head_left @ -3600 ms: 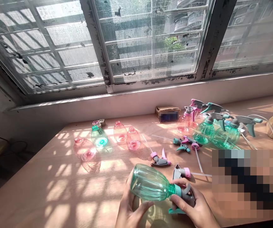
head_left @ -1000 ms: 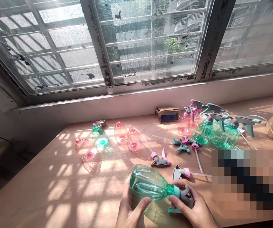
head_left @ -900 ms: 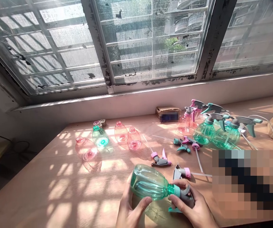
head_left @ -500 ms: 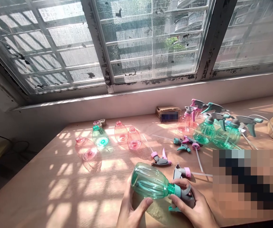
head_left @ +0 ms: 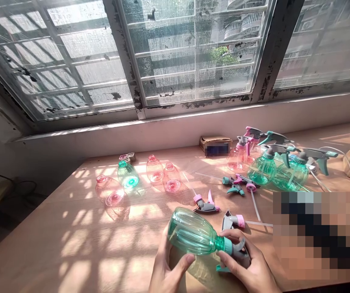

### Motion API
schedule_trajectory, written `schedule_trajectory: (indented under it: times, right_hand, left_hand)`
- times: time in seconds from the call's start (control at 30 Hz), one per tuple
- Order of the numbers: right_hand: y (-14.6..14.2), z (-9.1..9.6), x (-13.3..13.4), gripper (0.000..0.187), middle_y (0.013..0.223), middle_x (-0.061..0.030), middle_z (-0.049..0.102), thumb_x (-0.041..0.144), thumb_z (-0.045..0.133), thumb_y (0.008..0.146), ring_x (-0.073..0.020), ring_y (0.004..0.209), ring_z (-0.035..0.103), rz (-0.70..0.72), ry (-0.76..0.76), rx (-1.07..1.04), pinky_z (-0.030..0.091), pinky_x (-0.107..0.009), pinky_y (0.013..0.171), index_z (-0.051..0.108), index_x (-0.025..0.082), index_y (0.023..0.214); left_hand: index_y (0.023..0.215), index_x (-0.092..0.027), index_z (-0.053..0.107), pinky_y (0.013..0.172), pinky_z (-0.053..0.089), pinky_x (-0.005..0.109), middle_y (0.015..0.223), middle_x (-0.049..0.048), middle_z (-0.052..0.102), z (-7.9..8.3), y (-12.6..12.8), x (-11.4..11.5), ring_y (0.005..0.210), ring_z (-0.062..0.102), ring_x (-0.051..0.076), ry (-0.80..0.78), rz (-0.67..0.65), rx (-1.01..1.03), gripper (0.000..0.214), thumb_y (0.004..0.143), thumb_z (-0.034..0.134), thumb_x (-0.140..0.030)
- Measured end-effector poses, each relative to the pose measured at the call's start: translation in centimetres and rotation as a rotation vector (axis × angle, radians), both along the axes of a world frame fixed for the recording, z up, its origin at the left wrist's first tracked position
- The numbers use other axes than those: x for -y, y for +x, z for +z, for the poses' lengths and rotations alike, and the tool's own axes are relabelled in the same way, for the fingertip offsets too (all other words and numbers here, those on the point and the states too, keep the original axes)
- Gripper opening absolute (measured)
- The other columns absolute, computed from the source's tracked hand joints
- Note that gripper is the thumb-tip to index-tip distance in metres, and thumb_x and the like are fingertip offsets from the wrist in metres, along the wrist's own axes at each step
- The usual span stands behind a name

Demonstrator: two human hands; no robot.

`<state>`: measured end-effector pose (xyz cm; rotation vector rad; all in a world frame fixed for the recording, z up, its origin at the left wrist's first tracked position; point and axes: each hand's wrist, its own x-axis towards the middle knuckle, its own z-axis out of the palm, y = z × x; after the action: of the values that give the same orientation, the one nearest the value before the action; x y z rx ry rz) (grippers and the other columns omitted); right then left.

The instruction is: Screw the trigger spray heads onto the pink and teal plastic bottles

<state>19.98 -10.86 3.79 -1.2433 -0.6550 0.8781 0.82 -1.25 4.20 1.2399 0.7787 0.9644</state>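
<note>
We're looking at glossy see-through plastic on the green bottle, smooth with shiny streaks down its sides; its spray head seems a duller grey plastic, more satin than shiny. The pink bottles have that same slick, clear plastic look. To us the tabletop reads as smooth wood, mostly matt. Little box? Matt cardboard. Window frame: rough and flaky, honestly.
</note>
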Motion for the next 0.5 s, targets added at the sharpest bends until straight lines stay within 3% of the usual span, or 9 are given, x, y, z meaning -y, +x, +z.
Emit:
schedule_trajectory:
  times: [0.1, 0.27, 0.4, 0.5]
  right_hand:
    - [-0.01, -0.12, -0.03, 0.045, 0.078, 0.0019, 0.076, 0.064, 0.097, 0.074, -0.0197, 0.065, 0.068, -0.012, -0.003, -0.003, 0.062, -0.03, 0.062, 0.083, 0.028, 0.097]
    - [0.28, -0.58, -0.13, 0.044, 0.066, 0.0041, 0.071, 0.059, 0.1, 0.074, -0.0187, 0.062, 0.069, -0.016, 0.029, -0.074, 0.061, -0.027, 0.062, 0.084, 0.027, 0.1]
    - [0.31, -0.64, -0.02, 0.044, 0.073, 0.0032, 0.073, 0.061, 0.1, 0.074, -0.019, 0.066, 0.068, 0.025, 0.008, -0.088, 0.062, -0.028, 0.063, 0.084, 0.028, 0.099]
    - [0.26, -0.55, 0.06, 0.045, 0.079, 0.002, 0.075, 0.062, 0.099, 0.073, -0.02, 0.069, 0.068, 0.037, -0.017, -0.062, 0.064, -0.029, 0.062, 0.084, 0.028, 0.099]
  left_hand:
    - [0.156, -0.029, 0.064, 0.131, 0.043, 0.058, 0.151, 0.013, 0.075, -0.17, 0.05, 0.02, 0.15, 0.06, 0.044, -0.025, -0.004, 0.029, 0.073, 0.09, 0.087, -0.051]
    - [0.159, -0.031, 0.062, 0.134, 0.039, 0.054, 0.15, 0.0113, 0.076, -0.35, 0.04, 0.07, 0.151, 0.06, 0.041, -0.036, 0.043, -0.02, 0.081, 0.085, 0.093, -0.043]
    - [0.157, -0.031, 0.062, 0.132, 0.041, 0.055, 0.152, 0.0126, 0.073, -0.1, 0.08, 0.15, 0.153, 0.056, 0.043, -0.009, 0.03, 0.019, 0.087, 0.08, 0.095, -0.053]
    - [0.156, -0.03, 0.063, 0.126, 0.048, 0.055, 0.147, 0.0125, 0.076, 0.35, 0.1, 0.24, 0.147, 0.062, 0.043, -0.027, 0.029, 0.055, 0.081, 0.085, 0.091, -0.057]
